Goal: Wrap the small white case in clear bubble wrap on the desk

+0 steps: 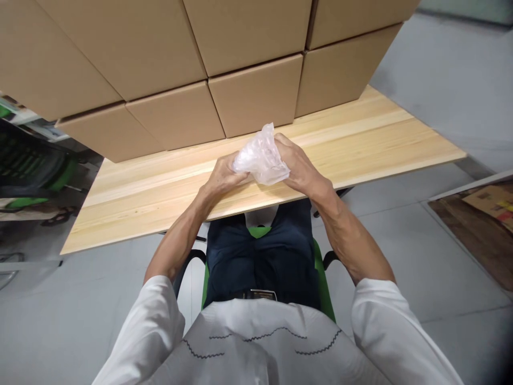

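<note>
A crumpled, translucent plastic bag (262, 158) is held between both hands over the front part of the wooden table (132, 198). My left hand (227, 174) grips its left side, with the fingers curled and partly hidden by the plastic. On the right side, my right hand (295, 164) is closed on the bag, its fingertips mostly out of sight behind it. Whether anything is inside the bag cannot be made out.
Several brown cardboard boxes (256, 96) are stacked along the far side of the table. A green and black chair (36, 160) stands at the far left. A flattened cardboard piece (491, 200) lies at the right.
</note>
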A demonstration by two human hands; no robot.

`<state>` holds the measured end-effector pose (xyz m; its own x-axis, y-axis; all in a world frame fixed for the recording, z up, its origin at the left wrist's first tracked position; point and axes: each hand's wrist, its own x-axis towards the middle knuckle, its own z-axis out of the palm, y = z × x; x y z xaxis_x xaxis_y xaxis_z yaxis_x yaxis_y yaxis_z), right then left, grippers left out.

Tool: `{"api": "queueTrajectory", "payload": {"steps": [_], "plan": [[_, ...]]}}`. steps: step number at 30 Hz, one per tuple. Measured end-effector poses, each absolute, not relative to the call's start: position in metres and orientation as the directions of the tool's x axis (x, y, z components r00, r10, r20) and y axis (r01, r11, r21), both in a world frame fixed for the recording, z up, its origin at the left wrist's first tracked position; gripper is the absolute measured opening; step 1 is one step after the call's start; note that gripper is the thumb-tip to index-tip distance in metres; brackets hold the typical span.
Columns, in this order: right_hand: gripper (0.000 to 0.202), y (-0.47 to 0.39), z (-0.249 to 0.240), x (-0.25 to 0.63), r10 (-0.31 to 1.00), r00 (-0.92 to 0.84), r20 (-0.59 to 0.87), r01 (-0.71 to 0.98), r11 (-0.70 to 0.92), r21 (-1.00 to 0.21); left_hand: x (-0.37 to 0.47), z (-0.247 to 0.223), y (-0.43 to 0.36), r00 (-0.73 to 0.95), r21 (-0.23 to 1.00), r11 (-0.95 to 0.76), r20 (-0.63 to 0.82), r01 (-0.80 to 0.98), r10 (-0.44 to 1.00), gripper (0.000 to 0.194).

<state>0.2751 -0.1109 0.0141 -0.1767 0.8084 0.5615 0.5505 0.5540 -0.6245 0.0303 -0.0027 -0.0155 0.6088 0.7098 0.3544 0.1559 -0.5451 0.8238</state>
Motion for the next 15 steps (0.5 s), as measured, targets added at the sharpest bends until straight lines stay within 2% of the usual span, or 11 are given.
{"api": "queueTrajectory", "payload": {"steps": [4, 9, 15], "plan": [[0.052, -0.109, 0.016, 0.269, 0.821, -0.117, 0.559, 0.594, 0.509, -0.623, 0.030, -0.015, 0.002, 0.567, 0.863, -0.487, 0.336, 0.136, 0.752, 0.060], [0.047, -0.111, 0.030, 0.245, 0.864, -0.005, 0.504, 0.705, 0.360, -0.610, 0.024, -0.014, 0.011, 0.566, 0.903, -0.398, 0.246, 0.160, 0.787, 0.052], [0.033, -0.109, 0.052, 0.217, 0.847, 0.012, 0.531, 0.819, 0.295, -0.491, 0.016, -0.019, 0.022, 0.593, 0.930, -0.339, 0.193, 0.144, 0.782, 0.046]]}}
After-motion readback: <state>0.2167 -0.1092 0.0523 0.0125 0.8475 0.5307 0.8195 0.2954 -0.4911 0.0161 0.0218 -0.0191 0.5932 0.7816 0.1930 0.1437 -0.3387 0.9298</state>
